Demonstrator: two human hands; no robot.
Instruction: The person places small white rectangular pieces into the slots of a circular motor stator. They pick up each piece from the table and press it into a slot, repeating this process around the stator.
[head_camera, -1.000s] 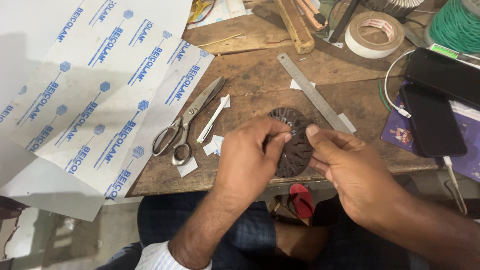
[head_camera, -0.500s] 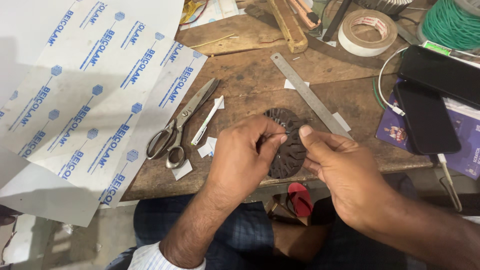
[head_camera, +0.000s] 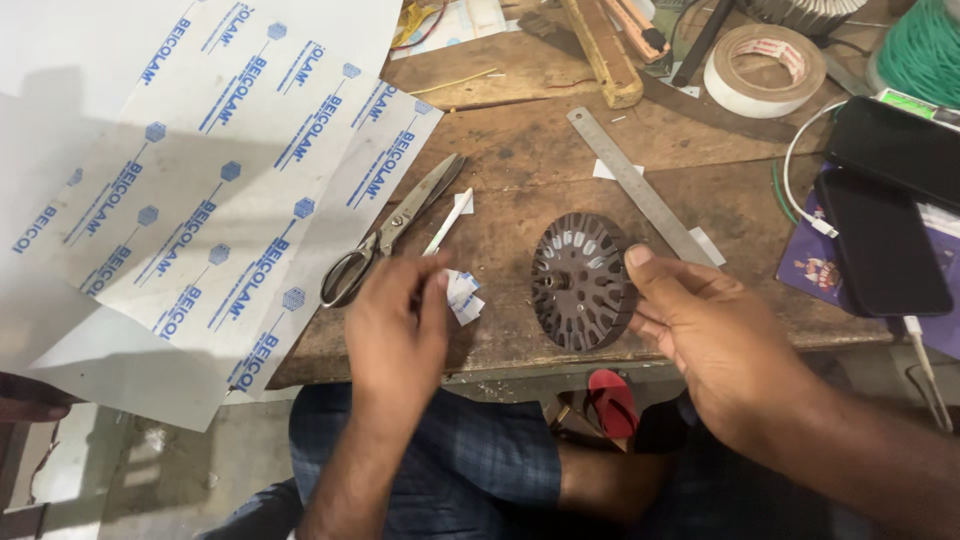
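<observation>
A worn wooden bench (head_camera: 540, 180) was seen from above, with the person's knees below its near edge. A dark round slotted metal disc (head_camera: 582, 281) lay flat near that edge, and was steadied by the right hand (head_camera: 715, 335), whose thumb was pressed against the disc's right rim while the other fingers were spread loosely beside it, not closed around it. The left hand (head_camera: 398, 325) was held just left of the disc, apart from it, with its fingers curled inward; small white paper scraps (head_camera: 462, 296) were touched by the fingertips, though whether one was actually pinched could not be told. Scissors (head_camera: 392, 228) were laid closed just beyond the left hand, beside a large white printed sheet (head_camera: 190, 200) draped over the bench's left side. A steel ruler (head_camera: 640, 185) was set diagonally behind the disc. A tape roll (head_camera: 765, 70) and two dark phones (head_camera: 885, 200) were placed farther right.
</observation>
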